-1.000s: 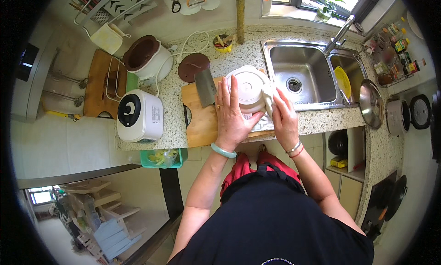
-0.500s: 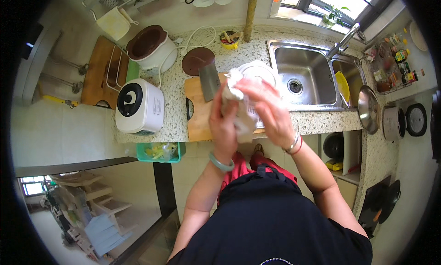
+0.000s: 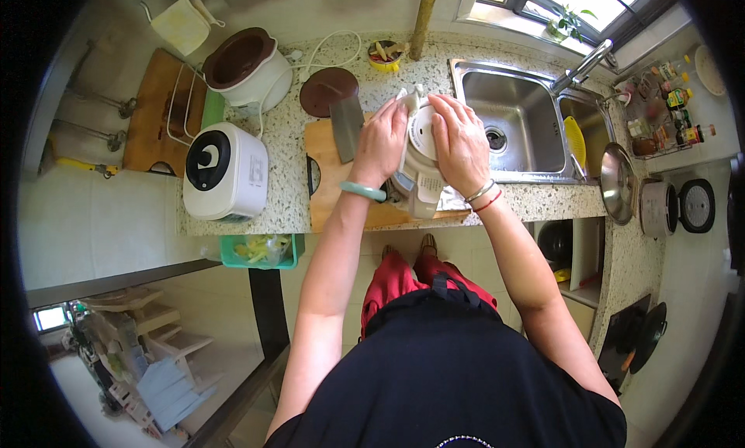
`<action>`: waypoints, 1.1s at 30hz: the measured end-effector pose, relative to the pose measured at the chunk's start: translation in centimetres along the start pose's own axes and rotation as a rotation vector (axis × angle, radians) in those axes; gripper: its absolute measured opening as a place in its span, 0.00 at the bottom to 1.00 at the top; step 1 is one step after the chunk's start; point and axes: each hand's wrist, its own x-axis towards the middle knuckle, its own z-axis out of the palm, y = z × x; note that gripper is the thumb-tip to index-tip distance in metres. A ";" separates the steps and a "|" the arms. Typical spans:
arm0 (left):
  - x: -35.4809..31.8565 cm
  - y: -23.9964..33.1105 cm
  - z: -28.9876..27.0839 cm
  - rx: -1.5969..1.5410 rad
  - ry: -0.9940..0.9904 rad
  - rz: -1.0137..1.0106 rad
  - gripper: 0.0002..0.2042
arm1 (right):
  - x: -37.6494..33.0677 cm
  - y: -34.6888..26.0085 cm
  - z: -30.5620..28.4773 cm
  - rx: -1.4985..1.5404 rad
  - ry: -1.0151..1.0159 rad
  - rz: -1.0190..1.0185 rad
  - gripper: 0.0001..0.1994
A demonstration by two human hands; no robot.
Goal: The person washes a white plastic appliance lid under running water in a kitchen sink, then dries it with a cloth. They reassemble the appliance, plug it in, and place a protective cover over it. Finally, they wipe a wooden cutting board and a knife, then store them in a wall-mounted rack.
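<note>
A white appliance with a round lid (image 3: pixel 423 135) and a ribbed, handle-like part (image 3: pixel 426 193) stands on a wooden cutting board (image 3: pixel 330 196). My left hand (image 3: pixel 380 144) is closed at the lid's left side, with a crumpled white cloth (image 3: pixel 414 98) at its fingertips. The palm hides much of that cloth. Across the lid's right side lies my right hand (image 3: pixel 461 144), fingers stretched and close together, the thumb on the lid. To the left of my left hand, a cleaver blade (image 3: pixel 346 126) rests on the board.
A white cooker (image 3: pixel 229 172) and an uncovered slow cooker (image 3: pixel 252 71) stand left; its brown lid (image 3: pixel 327 91) lies nearby. Behind is a yellow bowl (image 3: pixel 385 56). At right is a steel sink (image 3: pixel 512 110) with a yellow strainer (image 3: pixel 575 141). A green basket (image 3: pixel 260 252) hangs below the counter.
My hands were raised together over the appliance, blurred, with the white cloth between them. Now they have parted and come down onto either side of its lid. The view has shifted slightly.
</note>
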 end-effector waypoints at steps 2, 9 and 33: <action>-1.1 0.9 -0.1 0.071 0.041 0.046 0.18 | -0.1 0.3 0.1 -0.014 0.029 0.011 0.16; -6.8 1.2 0.2 0.098 0.198 0.126 0.19 | -0.1 0.2 0.4 -0.026 0.046 0.013 0.15; -13.7 6.2 -5.9 -1.618 0.091 -0.360 0.37 | -3.6 -10.5 -4.9 1.071 -0.334 0.399 0.29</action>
